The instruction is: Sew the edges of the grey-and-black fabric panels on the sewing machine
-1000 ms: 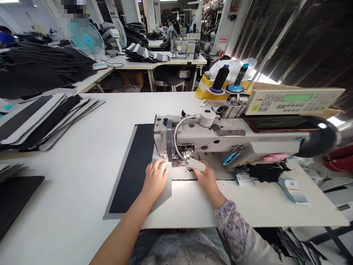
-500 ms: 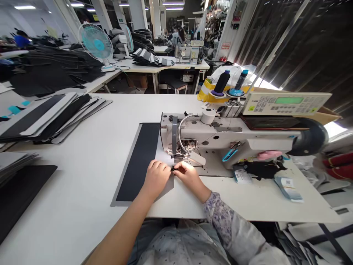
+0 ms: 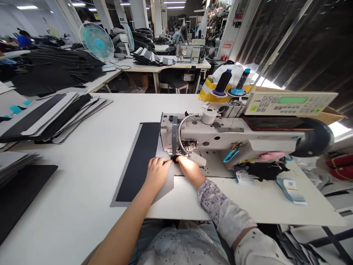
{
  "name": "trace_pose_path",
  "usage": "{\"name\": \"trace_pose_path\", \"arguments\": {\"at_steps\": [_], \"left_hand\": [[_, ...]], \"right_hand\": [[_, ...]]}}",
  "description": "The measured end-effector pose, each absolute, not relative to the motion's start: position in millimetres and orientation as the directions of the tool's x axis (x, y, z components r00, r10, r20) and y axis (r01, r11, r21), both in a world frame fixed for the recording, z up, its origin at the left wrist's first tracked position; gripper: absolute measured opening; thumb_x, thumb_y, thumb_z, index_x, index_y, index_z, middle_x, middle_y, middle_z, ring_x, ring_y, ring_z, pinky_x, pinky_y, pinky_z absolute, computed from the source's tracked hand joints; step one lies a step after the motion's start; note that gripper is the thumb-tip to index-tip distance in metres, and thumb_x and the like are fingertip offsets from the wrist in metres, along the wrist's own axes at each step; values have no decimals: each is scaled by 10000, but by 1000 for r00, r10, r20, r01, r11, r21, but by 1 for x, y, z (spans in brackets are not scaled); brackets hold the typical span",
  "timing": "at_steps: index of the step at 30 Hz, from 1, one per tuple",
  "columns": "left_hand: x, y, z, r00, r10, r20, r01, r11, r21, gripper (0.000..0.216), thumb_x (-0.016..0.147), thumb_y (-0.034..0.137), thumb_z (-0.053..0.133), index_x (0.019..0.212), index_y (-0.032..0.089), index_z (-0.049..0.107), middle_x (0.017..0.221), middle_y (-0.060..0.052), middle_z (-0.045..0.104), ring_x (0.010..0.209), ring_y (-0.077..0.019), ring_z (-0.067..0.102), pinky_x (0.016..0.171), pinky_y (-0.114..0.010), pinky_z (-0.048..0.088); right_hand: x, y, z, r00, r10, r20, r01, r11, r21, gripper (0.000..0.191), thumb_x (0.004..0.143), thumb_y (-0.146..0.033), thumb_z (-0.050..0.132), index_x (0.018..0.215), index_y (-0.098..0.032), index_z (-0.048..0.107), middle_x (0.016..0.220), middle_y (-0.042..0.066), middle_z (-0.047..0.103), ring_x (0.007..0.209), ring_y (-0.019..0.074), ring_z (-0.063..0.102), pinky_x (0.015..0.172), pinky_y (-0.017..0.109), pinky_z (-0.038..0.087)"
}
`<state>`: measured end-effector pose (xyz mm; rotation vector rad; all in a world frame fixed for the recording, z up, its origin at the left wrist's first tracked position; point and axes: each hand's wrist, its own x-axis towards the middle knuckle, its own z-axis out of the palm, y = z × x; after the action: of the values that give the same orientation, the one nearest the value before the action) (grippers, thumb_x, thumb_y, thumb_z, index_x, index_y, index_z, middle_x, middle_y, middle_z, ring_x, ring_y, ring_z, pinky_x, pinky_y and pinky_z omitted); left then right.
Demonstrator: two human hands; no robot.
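A small black piece (image 3: 174,158), too small to make out its kind, lies at the needle area of the sewing machine (image 3: 205,134). My left hand (image 3: 158,172) has its fingers bent and closed over the grey-edged dark panel (image 3: 136,165), thumb side against the black piece. From the other side my right hand (image 3: 191,170) pinches the same piece, its fingertips lit by the machine's lamp and partly hidden. The panel lies flat on the white table, with its far right part behind the machine head.
Stacked grey and black panels (image 3: 55,117) lie at the left, with a black panel (image 3: 24,191) nearer. Thread cones (image 3: 223,82) stand behind the machine, beside a control panel (image 3: 292,104). Blue thread snips (image 3: 231,154) hang on the machine. Fans and a co-worker are farther back.
Both hands have moved slightly forward, bringing the small black piece closer under the machine head. My right hand is now under the lamp's light. The panel has stayed put.
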<state>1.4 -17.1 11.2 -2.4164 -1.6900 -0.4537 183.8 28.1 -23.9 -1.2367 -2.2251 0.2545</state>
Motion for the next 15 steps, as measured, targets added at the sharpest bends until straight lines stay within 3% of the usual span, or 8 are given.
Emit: {"name": "trace_pose_path", "arguments": {"at_steps": [7, 12, 15], "left_hand": [[3, -10, 16, 330, 883, 333, 929, -366, 53, 313, 889, 153, 460, 1100, 271, 659, 973, -81, 658, 951, -243, 548, 962, -432, 371], [-1, 3, 14, 317, 888, 334, 927, -365, 90, 252, 877, 148, 478, 998, 243, 678, 974, -79, 666, 954, -241, 558, 911, -409, 396], [-4, 0, 12, 303, 901, 311, 932, -348, 98, 271, 881, 136, 454, 991, 234, 682, 946, -79, 660, 921, -232, 566, 882, -399, 402]], "right_hand": [[180, 9, -5, -364, 840, 402, 736, 524, -429, 229, 955, -212, 431, 1066, -195, 630, 959, 81, 656, 807, 198, 607, 747, 315, 470], [180, -29, -1, -520, 764, 382, 622, 645, -443, 133, 909, -302, 576, 894, -222, 681, 969, 69, 648, 890, 207, 564, 798, 345, 464], [179, -36, -3, -533, 760, 370, 646, 649, -402, 131, 909, -292, 578, 910, -231, 694, 990, 73, 646, 901, 211, 547, 800, 357, 457]]}}
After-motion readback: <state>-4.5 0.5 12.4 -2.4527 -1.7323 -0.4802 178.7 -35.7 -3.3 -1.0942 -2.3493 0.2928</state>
